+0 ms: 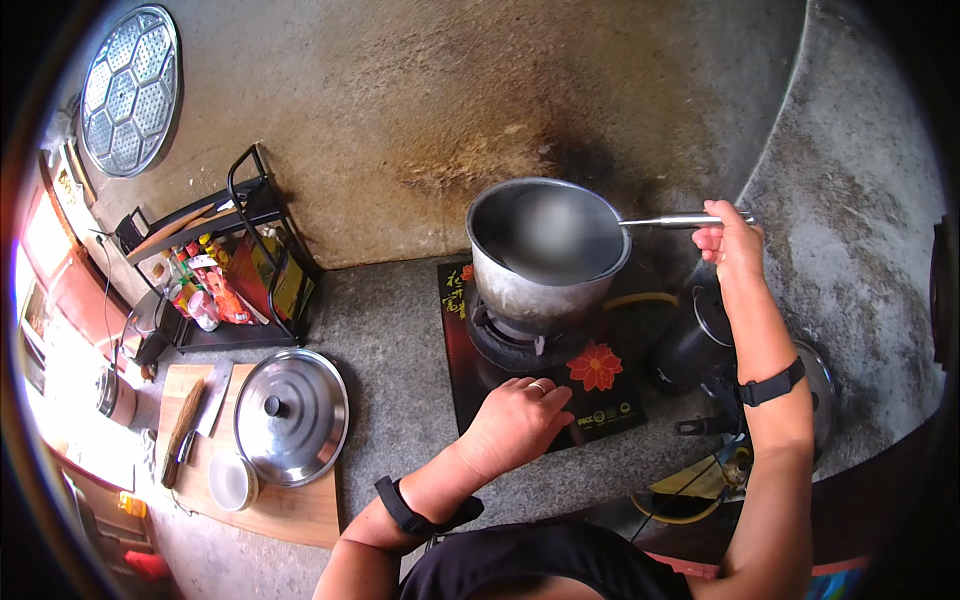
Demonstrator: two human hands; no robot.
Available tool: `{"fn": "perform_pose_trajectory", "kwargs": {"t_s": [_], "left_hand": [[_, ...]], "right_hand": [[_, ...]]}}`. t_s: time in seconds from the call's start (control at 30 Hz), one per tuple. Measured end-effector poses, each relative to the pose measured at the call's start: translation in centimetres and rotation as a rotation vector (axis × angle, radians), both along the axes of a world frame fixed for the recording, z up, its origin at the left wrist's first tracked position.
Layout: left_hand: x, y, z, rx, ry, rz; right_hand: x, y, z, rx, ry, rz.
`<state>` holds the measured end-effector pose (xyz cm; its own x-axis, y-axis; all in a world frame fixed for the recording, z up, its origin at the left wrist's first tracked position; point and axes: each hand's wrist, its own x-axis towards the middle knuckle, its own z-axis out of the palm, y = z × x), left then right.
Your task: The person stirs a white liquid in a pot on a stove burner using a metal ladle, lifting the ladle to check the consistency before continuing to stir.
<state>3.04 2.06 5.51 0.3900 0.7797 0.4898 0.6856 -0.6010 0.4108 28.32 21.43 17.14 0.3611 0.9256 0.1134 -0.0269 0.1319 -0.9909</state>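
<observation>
A deep metal pot [544,300] stands on the burner of a black glass-topped gas stove [517,405]. My right hand [731,240] is closed around a slim metal utensil handle [664,220] at the pot's right rim. Whatever that handle leads to is unclear, as the pot's inside is blurred with a pale patch. My left hand [521,420] hovers at the stove's front, below the burner. Its fingers are loosely bent, and I see nothing held in them; the surface under the palm is hidden.
At left, a wooden cutting board [300,510] bears a steel lid [289,427], a cleaver [216,397], a brown root-like stick [180,435] and a white bowl [231,481]. Behind it stands a black rack [232,337] with condiments. A black cylindrical vessel [686,352] sits under my right forearm.
</observation>
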Motion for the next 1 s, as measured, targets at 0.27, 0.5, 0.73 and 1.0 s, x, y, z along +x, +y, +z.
{"fn": "perform_pose_trajectory", "kwargs": {"t_s": [0.27, 0.5, 0.73, 1.0], "left_hand": [[0.3, 0.0, 0.2, -0.008, 0.023, -0.02], [0.5, -0.2, 0.3, 0.002, 0.019, -0.013], [0.1, -0.6, 0.3, -0.004, 0.015, -0.001], [-0.1, -0.7, 0.8, -0.016, 0.024, 0.01]], "right_hand": [[-0.7, -3.9, 1.9, 0.195, -0.057, 0.03], [-2.8, -6.1, 1.2, 0.364, -0.289, 0.227], [-5.0, -7.3, -0.6, 0.792, -0.821, 0.366], [-6.0, -7.0, -3.0, 0.928, -0.975, 0.516]]}}
